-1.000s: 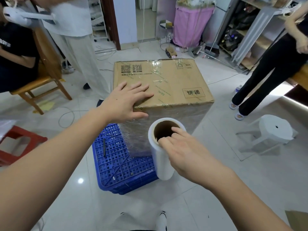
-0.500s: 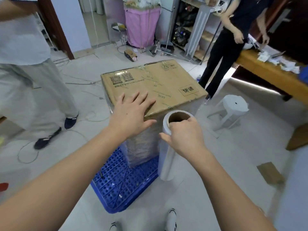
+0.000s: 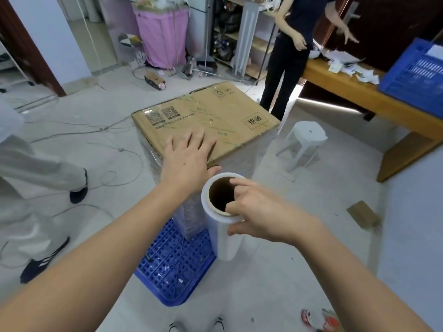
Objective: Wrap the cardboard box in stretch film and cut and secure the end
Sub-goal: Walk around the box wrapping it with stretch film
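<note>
A brown cardboard box (image 3: pixel 215 116) stands upright on an overturned blue crate (image 3: pixel 177 267). Its sides are covered in clear stretch film (image 3: pixel 242 161). My left hand (image 3: pixel 189 159) lies flat on the box's near top edge, fingers spread. My right hand (image 3: pixel 259 216) grips the top of an upright stretch film roll (image 3: pixel 223 233), with fingertips hooked into its cardboard core and the thumb on the outside. The roll hangs close to the box's near corner.
A person in black (image 3: pixel 287 51) stands behind the box by a wooden table (image 3: pixel 359 92) carrying a blue crate (image 3: pixel 417 73). A white stool (image 3: pixel 306 137) is to the right. Another person's legs (image 3: pixel 36 168) and loose cables (image 3: pixel 96 130) are on the left floor.
I have walked around the box to the right, so the view has swung. The roll stayed in my right hand near the box corner and my left hand stayed on top.
</note>
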Demonstrator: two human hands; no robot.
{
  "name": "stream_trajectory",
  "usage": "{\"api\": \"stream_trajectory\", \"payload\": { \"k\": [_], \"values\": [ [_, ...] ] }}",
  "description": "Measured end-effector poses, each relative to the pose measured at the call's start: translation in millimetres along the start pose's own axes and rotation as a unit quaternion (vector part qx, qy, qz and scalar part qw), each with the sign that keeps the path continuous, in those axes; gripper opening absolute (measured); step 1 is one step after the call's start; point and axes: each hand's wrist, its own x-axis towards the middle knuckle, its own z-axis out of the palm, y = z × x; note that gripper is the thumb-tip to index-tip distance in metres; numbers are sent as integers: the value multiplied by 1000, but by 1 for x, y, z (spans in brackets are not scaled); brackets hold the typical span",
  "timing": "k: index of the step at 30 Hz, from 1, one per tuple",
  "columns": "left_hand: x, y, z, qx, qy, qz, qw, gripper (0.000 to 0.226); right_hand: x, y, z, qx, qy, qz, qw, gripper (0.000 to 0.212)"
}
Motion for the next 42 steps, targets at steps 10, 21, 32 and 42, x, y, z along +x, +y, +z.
{"api": "stream_trajectory", "payload": {
  "k": [10,21,32,42],
  "values": [
    [0,2,-1,-5,-3,-8,1000,76,1,-12,6,-33,-9,69,997,21],
    [0,3,-4,-15,2,-20,1000,76,6,-14,56,-69,306,165,935,56],
    [-2,-8,-6,-175,50,15,983,67,12,-5,46,-100,248,176,947,54],
    [30,-115,-18,-104,-133,414,895,111,43,-37,43,-78,213,242,944,43]
  ]
}}
